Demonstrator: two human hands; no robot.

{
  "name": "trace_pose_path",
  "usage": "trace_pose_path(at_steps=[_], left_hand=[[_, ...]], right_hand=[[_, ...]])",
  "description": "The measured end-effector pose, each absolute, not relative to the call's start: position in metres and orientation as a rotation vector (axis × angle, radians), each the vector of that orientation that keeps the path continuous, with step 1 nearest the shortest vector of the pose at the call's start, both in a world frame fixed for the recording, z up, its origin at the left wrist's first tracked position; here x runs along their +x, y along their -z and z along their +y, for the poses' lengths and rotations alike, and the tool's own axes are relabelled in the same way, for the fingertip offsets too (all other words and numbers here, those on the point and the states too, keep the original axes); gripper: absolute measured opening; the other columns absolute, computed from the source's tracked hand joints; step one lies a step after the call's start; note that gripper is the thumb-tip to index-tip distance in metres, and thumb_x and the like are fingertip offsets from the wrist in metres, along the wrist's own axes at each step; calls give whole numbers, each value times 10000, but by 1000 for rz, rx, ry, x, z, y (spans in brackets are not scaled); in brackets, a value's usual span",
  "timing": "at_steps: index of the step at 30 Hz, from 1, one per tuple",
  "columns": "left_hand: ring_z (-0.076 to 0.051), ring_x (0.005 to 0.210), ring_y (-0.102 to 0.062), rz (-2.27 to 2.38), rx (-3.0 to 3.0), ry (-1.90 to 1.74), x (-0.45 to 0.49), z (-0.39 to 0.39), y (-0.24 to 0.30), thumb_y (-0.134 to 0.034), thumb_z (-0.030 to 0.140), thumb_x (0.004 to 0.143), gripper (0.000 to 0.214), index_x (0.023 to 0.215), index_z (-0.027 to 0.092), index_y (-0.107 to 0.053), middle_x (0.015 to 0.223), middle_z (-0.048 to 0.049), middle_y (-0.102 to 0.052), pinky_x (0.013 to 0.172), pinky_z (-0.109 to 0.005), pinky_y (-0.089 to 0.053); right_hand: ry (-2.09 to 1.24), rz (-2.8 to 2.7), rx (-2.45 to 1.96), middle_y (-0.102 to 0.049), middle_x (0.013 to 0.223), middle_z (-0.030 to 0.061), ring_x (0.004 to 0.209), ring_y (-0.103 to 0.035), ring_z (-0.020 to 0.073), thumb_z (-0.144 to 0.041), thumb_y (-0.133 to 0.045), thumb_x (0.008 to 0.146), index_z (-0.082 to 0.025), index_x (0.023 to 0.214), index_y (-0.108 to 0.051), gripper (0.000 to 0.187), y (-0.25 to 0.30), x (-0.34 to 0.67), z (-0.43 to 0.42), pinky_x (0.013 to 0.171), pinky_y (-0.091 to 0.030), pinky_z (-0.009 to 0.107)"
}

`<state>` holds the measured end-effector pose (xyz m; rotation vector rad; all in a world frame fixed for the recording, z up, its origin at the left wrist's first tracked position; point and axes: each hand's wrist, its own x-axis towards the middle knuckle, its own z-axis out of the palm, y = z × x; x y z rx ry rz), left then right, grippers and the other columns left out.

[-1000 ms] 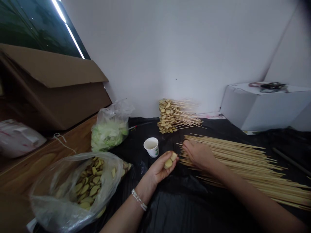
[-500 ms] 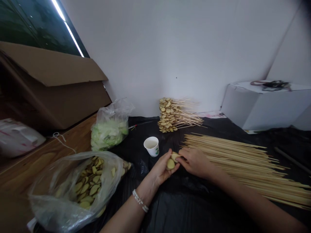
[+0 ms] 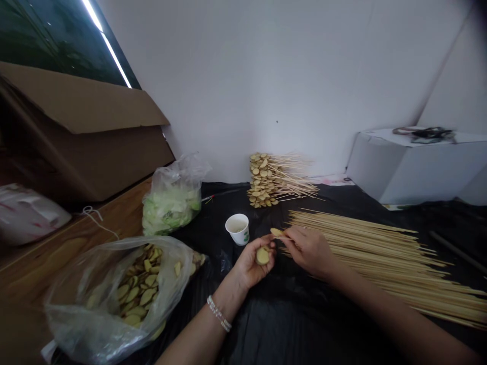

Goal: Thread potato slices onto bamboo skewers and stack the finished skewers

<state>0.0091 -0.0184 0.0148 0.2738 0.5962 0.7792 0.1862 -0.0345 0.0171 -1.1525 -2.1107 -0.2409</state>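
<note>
The left hand [image 3: 253,263] has its grip curled round a potato slice [image 3: 262,256], the right hand [image 3: 310,249] pinches a second slice [image 3: 276,232] close by; sticks [image 3: 365,248] lie rightward on the black sheet [image 3: 274,324], near a paper cup [image 3: 239,236]

Makeshift food-prep corner, white wall [image 3: 312,91], black plastic sheeting [image 3: 262,324], skewers [image 3: 380,258], bagged vegetable slices [image 3: 142,291], cardboard box [image 3: 110,165]

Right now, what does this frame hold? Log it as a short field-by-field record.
Left hand: cupped around a round slice
Right hand: pinching another slice
Open clear bag: at left, holding more slices
Paper cup: upright, beyond the left hand
Loose sticks: spread at right, partly below the right forearm
Skewered slices: piled at the back
</note>
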Motion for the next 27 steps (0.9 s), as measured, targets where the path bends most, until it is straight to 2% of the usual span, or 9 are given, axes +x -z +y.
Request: trace_pose_path(at_steps=[3,7,14,19,27], left_hand=[[-72,582,-583,592,371,-754,12,-22,-13,-626,83,755,217,959,149,-593,729,-8,-591,477,-120,-454],[-77,609,-600,664,381,-852,15,-22,-8,-682,114,740,211,914,172,-577,766,-4,-603,499,-131,-460],[-64,598,-592,697,301,-913,13,-17,-8,-710,162,735,223,908,169,-570,813,-15,-620,477,-122,-437],[-68,590,-587,671,277,-951,11,-16,-10,-720,128,714,236,880,182,-562,779,0,-605,467,-123,-433],[-72,576,-587,688,242,-982,8,-10,-5,-688,166,757,190,903,182,-566,748,-3,-594,470,-133,-448]], right_hand=[[279,-2169,-1150,-609,727,37,655,-519,129,-250,-388,945,-160,790,-600,278,-17,186,-34,603,-298,265],[286,-2253,-1184,-608,727,40,657,-517,136,-257,-360,956,-164,785,-592,302,-16,184,-35,592,-275,275],[275,-2220,-1318,-634,758,46,648,-534,142,-449,-356,949,-166,838,-574,374,-22,191,-34,555,-236,271],[360,-2197,-1448,-622,734,27,615,-513,140,-304,-313,968,-182,875,-574,303,-27,195,-33,531,-197,283],[507,-2255,-1324,-616,771,32,697,-498,158,-212,-439,899,-207,886,-644,206,-28,196,-34,587,-222,299]])
